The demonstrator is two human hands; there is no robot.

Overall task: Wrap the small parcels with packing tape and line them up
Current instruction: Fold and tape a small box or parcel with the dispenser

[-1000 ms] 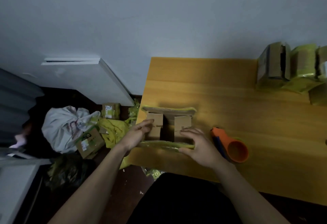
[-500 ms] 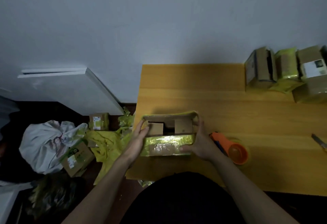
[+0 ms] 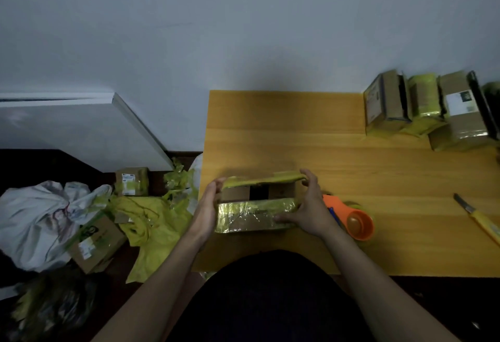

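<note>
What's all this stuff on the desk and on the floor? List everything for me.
open parcel: 1, brown card with yellow tape, desk's near left, between both hands
tape dispenser: 1, orange, right of that parcel
knife: 1, yellow handle, desk's right edge
lined-up parcels: at least 3, brown and yellow, desk's far right
desk: 1, yellow wood, against the wall
floor boxes: 2, brown, left of desk
yellow wrapping: a heap, on the floor
white bag: 1, floor, far left
white board: 1, leaning on the wall
left hand: flat against parcel's left end
right hand: grips parcel's right end
</note>
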